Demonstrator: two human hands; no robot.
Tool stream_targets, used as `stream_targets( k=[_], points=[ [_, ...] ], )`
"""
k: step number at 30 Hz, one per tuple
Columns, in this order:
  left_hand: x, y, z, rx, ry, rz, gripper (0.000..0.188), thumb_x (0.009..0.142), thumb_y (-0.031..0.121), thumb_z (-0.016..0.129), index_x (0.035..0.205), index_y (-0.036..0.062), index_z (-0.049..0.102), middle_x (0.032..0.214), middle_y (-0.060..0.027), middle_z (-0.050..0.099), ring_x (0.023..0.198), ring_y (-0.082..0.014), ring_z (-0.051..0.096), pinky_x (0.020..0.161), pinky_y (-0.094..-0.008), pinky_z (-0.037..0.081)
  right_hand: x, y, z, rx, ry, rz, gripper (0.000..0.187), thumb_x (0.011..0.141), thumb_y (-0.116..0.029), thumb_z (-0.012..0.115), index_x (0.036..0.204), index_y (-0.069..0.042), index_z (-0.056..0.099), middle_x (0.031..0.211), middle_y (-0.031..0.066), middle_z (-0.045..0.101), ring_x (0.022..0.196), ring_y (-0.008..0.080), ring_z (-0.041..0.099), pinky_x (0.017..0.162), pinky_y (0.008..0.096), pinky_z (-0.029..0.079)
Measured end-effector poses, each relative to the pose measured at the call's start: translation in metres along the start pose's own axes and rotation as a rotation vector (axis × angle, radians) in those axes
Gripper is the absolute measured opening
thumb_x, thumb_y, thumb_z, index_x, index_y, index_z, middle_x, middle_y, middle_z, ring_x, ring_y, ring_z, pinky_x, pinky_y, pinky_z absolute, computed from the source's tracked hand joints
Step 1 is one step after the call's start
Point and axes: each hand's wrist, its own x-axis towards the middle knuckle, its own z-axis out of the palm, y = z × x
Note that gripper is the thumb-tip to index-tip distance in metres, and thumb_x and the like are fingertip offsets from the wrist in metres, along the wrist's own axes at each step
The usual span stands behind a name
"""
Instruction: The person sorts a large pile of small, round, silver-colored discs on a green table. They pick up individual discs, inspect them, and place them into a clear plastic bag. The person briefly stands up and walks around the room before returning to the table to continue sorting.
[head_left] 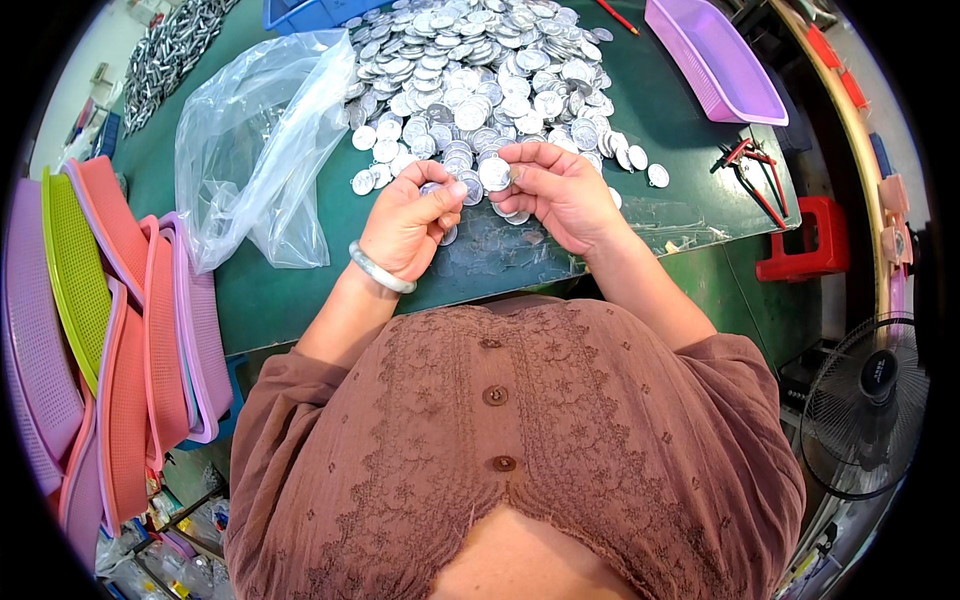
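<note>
My right hand (557, 190) pinches a round silver medallion (495, 174) with a small loop between thumb and fingers, its face turned up. Close to its left, my left hand (412, 212) is closed, thumb pressed against the curled forefinger. What it holds, if anything, is hidden; a silver disc shows at its fingers, but whether it is gripped I cannot tell. A pale bangle (380, 270) circles my left wrist. Just beyond both hands spreads a big heap of similar silver medallions (470, 70), with a few loose ones at its near edge.
On the green table (400, 315), a clear plastic bag (255, 150) lies left, with small metal parts (175, 55) behind it. At the right are a purple basket (715, 65) and red-handled pliers (755, 180). Stacked baskets (120, 400) crowd the left; a red stool (810, 240) and fan (865, 410) stand right.
</note>
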Motion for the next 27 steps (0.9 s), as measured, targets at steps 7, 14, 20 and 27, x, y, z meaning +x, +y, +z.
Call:
stream_targets(
  k=[7,14,20,27],
  points=[
    [0.000,0.004,-0.002,-0.095,0.078,-0.063,0.016,0.076,0.001,0.051,0.090,0.0078,0.046,0.069,-0.0023,0.045,0.051,-0.0074,0.039,0.039,-0.0185,0.026,-0.002,-0.002,0.003,-0.043,0.015,-0.007,0.019,0.080,-0.001,0.051,0.098,0.004,0.052,0.082,0.0114,0.058,0.072,0.0195,0.061,0.063,0.0269,0.051],
    [0.006,0.003,-0.016,-0.531,-0.239,-0.135,0.037,0.077,0.008,0.045,0.112,-0.0021,0.043,0.074,-0.0080,0.047,0.053,-0.0118,0.041,0.041,-0.0206,0.031,-0.003,-0.001,0.005,-0.054,0.011,-0.024,0.018,0.080,-0.001,0.052,0.097,0.004,0.053,0.083,0.0114,0.058,0.070,0.0194,0.060,0.062,0.0266,0.050],
    [0.005,0.005,-0.010,-0.737,-0.389,-0.146,0.054,0.077,0.017,0.045,0.123,-0.0071,0.033,0.114,-0.0236,0.047,0.098,-0.0294,0.046,0.087,-0.0374,0.037,-0.004,-0.004,0.007,-0.059,0.030,-0.035,0.019,0.079,-0.001,0.052,0.098,0.004,0.053,0.085,0.0116,0.059,0.071,0.0190,0.060,0.061,0.0272,0.050],
    [-0.004,0.015,0.008,-0.714,-0.301,-0.091,0.072,0.084,0.048,0.037,0.127,-0.0088,0.024,0.129,-0.0259,0.031,0.122,-0.0359,0.027,0.102,-0.0444,0.020,-0.004,-0.007,0.001,-0.054,0.044,-0.090,0.019,0.080,-0.002,0.053,0.098,0.004,0.052,0.085,0.0111,0.059,0.070,0.0174,0.060,0.060,0.0257,0.050]
  ],
)
